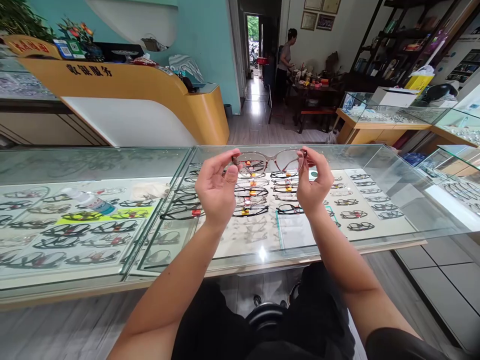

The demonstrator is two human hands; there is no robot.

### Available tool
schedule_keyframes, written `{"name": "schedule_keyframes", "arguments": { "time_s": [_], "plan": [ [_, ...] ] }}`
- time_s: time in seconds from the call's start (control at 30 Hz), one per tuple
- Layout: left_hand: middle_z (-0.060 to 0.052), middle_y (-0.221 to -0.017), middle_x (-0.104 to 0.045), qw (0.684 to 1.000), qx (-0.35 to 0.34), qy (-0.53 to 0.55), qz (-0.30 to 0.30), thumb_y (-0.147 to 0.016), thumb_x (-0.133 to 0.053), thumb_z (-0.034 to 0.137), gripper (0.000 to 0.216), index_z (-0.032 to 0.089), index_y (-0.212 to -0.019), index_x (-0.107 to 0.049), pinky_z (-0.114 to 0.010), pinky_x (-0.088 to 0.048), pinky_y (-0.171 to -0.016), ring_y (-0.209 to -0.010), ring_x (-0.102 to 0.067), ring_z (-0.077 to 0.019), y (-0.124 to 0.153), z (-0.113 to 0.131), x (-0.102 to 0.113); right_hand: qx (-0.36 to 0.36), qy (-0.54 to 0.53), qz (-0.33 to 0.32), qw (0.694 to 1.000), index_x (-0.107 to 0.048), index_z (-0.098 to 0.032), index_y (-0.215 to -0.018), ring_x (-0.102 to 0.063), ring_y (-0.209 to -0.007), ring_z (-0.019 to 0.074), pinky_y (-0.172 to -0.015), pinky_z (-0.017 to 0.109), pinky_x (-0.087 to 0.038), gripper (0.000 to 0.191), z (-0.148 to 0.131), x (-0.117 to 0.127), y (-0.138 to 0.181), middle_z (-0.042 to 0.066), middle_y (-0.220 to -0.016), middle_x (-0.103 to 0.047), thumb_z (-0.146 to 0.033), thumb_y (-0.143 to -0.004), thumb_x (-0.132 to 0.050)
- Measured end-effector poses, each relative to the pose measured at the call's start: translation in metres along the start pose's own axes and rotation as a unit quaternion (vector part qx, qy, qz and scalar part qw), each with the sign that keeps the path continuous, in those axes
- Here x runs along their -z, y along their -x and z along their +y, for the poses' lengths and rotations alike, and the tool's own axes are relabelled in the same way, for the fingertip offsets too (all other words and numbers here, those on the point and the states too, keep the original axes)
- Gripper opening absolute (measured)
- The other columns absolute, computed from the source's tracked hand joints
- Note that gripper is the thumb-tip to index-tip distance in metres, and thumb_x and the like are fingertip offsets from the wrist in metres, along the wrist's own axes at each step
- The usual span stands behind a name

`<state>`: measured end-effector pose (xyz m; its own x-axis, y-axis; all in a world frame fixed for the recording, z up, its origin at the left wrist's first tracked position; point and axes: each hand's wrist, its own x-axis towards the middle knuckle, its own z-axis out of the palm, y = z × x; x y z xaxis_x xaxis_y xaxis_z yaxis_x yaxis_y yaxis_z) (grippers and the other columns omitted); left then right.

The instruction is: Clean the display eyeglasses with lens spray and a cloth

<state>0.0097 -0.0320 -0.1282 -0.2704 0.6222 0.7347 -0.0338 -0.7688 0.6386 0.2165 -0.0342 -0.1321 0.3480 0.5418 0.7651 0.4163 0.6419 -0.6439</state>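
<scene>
A pair of glasses with thin, light frames is held up above the glass display counter, its lenses side by side between my hands. At its left end, my left hand pinches the frame near the hinge with thumb and fingers. My right hand grips the opposite end in the same way. Under the glass, directly below, lie rows of dark-framed glasses, several with small red or yellow tags. The temples of the held pair are mostly hidden by my fingers.
A clear spray bottle lies on the left counter, near a pale crumpled cloth. Ahead stands a wooden reception desk. In the back, a person stands beside a cluttered table. More display cases line the right.
</scene>
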Motion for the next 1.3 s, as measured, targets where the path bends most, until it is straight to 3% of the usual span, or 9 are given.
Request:
{"name": "schedule_keyframes", "arguments": {
  "time_s": [0.13,0.23,0.33,0.43,0.53,0.77,0.97,1.3],
  "plan": [
    [-0.007,-0.126,-0.080,0.997,-0.056,-0.037,0.030,-0.105,-0.073,0.052,0.031,0.031,-0.127,-0.079,-0.040,-0.071,-0.094,-0.121,-0.078,-0.0249,-0.011,0.009,-0.003,0.028,0.029,-0.007,0.999,-0.078,-0.041,-0.129,-0.076,-0.114,0.0290,-0.108,0.051,-0.057,0.030,-0.016,0.002,-0.011,0.004,-0.126,-0.081,-0.031,-0.104,-0.064],
    [-0.009,-0.137,-0.076,0.991,-0.119,-0.060,-0.007,-0.098,-0.080,0.056,0.047,0.034,-0.140,-0.075,-0.041,-0.071,-0.095,-0.133,-0.073,-0.0301,-0.040,0.025,-0.004,0.035,0.028,-0.030,0.999,-0.079,-0.040,-0.129,-0.074,-0.120,0.0301,-0.111,0.051,-0.056,0.032,-0.040,0.003,-0.040,0.004,-0.126,-0.079,-0.029,-0.102,-0.068],
    [-0.009,-0.140,-0.074,0.979,-0.182,-0.088,-0.013,-0.088,-0.092,0.054,0.062,0.033,-0.143,-0.072,-0.046,-0.070,-0.102,-0.137,-0.071,-0.0334,-0.075,0.049,-0.013,0.077,0.011,-0.006,0.997,-0.078,-0.038,-0.130,-0.072,-0.127,0.0298,-0.113,0.050,-0.058,0.031,-0.073,0.003,-0.071,0.005,-0.129,-0.077,-0.028,-0.105,-0.063],
    [-0.007,-0.134,-0.077,0.975,-0.203,-0.087,0.029,-0.089,-0.092,0.048,0.054,0.033,-0.139,-0.075,-0.049,-0.070,-0.104,-0.130,-0.074,-0.0319,-0.096,0.073,-0.025,0.106,0.000,0.023,0.994,-0.076,-0.037,-0.132,-0.074,-0.125,0.0287,-0.114,0.050,-0.059,0.031,-0.104,0.001,-0.088,0.005,-0.128,-0.077,-0.029,-0.109,-0.057],
    [-0.006,-0.128,-0.080,0.972,-0.208,-0.092,0.058,-0.089,-0.093,0.044,0.051,0.033,-0.135,-0.077,-0.047,-0.072,-0.099,-0.122,-0.078,-0.0300,-0.099,0.084,-0.033,0.109,0.012,0.024,0.994,-0.076,-0.036,-0.135,-0.076,-0.119,0.0291,-0.112,0.052,-0.060,0.035,-0.119,0.001,-0.089,0.006,-0.127,-0.079,-0.027,-0.109,-0.054],
    [-0.007,-0.123,-0.082,0.972,-0.183,-0.134,0.056,-0.082,-0.096,0.056,0.059,0.030,-0.132,-0.075,-0.051,-0.074,-0.092,-0.116,-0.081,-0.0303,-0.098,0.076,-0.020,0.176,0.069,-0.028,0.982,-0.064,-0.031,-0.153,-0.077,-0.121,0.0291,-0.106,0.054,-0.064,0.051,-0.110,0.003,-0.081,0.010,-0.137,-0.079,-0.032,-0.102,-0.063],
    [-0.006,-0.124,-0.080,0.971,-0.172,-0.164,0.035,-0.087,-0.092,0.058,0.053,0.034,-0.131,-0.073,-0.054,-0.075,-0.093,-0.119,-0.079,-0.0307,-0.100,0.069,-0.019,0.148,0.113,-0.051,0.981,-0.059,-0.035,-0.157,-0.076,-0.118,0.0298,-0.102,0.054,-0.066,0.057,-0.105,-0.002,-0.086,0.010,-0.136,-0.079,-0.050,-0.103,-0.069],
    [-0.009,-0.124,-0.074,0.962,-0.167,-0.214,0.011,-0.080,-0.096,0.060,0.059,0.028,-0.124,-0.073,-0.041,-0.073,-0.083,-0.113,-0.077,-0.0267,-0.106,0.053,-0.017,0.157,0.144,-0.094,0.972,-0.061,-0.037,-0.156,-0.073,-0.126,0.0316,-0.104,0.056,-0.064,0.055,-0.081,0.000,-0.101,0.010,-0.141,-0.075,-0.053,-0.104,-0.067]
  ]
}}
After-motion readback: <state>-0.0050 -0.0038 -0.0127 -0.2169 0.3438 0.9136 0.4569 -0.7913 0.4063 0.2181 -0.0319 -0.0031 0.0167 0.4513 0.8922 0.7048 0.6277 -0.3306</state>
